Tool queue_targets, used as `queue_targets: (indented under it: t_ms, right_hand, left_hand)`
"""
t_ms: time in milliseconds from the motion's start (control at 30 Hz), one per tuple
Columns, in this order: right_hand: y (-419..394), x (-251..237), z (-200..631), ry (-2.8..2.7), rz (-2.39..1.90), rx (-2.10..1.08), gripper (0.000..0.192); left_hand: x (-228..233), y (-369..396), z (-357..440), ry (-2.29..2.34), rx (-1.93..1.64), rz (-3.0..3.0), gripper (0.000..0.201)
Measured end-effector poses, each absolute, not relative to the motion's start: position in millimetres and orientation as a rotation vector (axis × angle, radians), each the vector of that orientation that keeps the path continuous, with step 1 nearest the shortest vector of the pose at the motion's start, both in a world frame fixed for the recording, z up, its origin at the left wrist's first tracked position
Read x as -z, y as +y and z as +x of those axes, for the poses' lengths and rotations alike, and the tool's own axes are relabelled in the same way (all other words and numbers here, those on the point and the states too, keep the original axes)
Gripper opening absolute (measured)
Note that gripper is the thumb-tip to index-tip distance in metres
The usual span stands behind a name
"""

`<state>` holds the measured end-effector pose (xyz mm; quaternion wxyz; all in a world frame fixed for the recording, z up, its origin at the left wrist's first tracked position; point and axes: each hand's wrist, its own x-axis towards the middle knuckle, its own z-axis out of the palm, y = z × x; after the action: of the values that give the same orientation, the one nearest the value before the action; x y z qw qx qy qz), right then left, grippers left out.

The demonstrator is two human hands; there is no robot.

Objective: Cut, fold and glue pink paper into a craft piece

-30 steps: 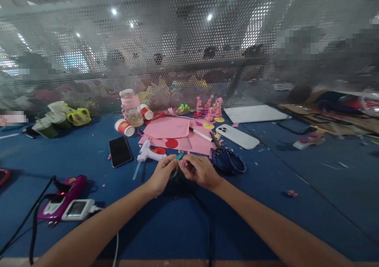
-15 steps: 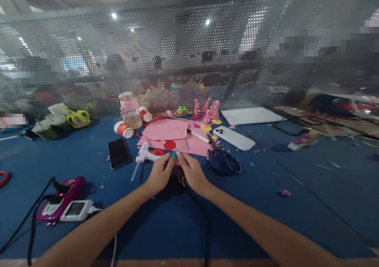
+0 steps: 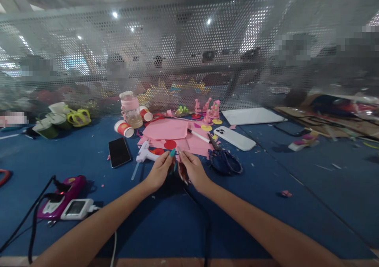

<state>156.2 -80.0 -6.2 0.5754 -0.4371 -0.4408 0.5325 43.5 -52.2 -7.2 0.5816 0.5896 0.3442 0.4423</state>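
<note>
Above the blue table, my left hand (image 3: 159, 171) and my right hand (image 3: 194, 172) are close together with fingers pinched. A small teal patch (image 3: 172, 153) shows at the left fingertips; whether it is a nail or a held piece is unclear. What either pinch holds is too small to make out. Just left of my left hand lies a white glue gun (image 3: 144, 153) with a clear glue stick at its back. Dark blue-handled scissors (image 3: 226, 162) rest right of my right hand. Beyond my fingers are pink paper sheets (image 3: 166, 128) with red paper circles (image 3: 170, 144).
A black phone (image 3: 119, 152) and a purple power strip (image 3: 63, 198) lie left. Paper cups (image 3: 123, 129) and a bottle (image 3: 130, 109) stand behind. Small pink figures (image 3: 211, 113), a white phone (image 3: 235, 138) and a marker (image 3: 199, 135) are beyond. A perforated screen (image 3: 189, 42) closes the back.
The fingertips of my two hands have drawn slightly apart, so a wider gap shows between them. The things on the table have stayed in place.
</note>
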Motion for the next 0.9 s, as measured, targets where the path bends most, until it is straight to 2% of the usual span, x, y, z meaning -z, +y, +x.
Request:
queue_targets:
  t_ms: [100, 200, 333, 400, 467, 567, 733, 833, 900]
  right_hand:
    - [-78.0, 3.1, 158.6, -0.896, -1.006, -1.324, 0.037]
    - [-76.8, -1.9, 163.1, -0.789, -0.949, -1.573, 0.031]
    - [-76.6, -7.7, 169.3, -0.800, -0.879, -2.091, 0.033]
    - [-76.4, -7.9, 171.2, -0.909, -0.899, -2.150, 0.033]
    - [-76.0, -6.7, 172.4, -1.004, -0.959, -2.074, 0.031]
    - [-75.3, -7.2, 175.9, -1.246, -1.181, -1.661, 0.027]
    - [-72.6, -21.1, 197.2, -1.731, -1.728, -0.223, 0.010]
    - [-71.1, -24.2, 217.9, -1.720, -2.067, 0.271, 0.023]
    - [-71.3, -19.6, 233.0, -1.698, -2.244, 0.349, 0.037]
  left_hand:
    - [7.3, -49.4, 39.4, 0.800, -1.195, 1.567, 0.028]
    - [7.4, -46.9, 36.5, 0.705, -1.198, 1.738, 0.047]
    - [4.2, -47.8, 35.9, 0.621, -1.074, 1.845, 0.029]
    - [2.9, -49.6, 36.7, 0.603, -1.015, 1.819, 0.021]
    - [2.8, -50.6, 37.9, 0.597, -1.014, 1.739, 0.017]
    - [3.2, -48.2, 39.2, 0.701, -1.143, 1.579, 0.017]
    - [-0.6, -36.6, 36.8, 0.903, -1.303, 1.315, 0.027]
    - [-1.5, -32.3, 35.1, 0.910, -1.252, 1.196, 0.034]
    - [0.5, -31.6, 35.1, 0.921, -1.187, 1.180, 0.035]
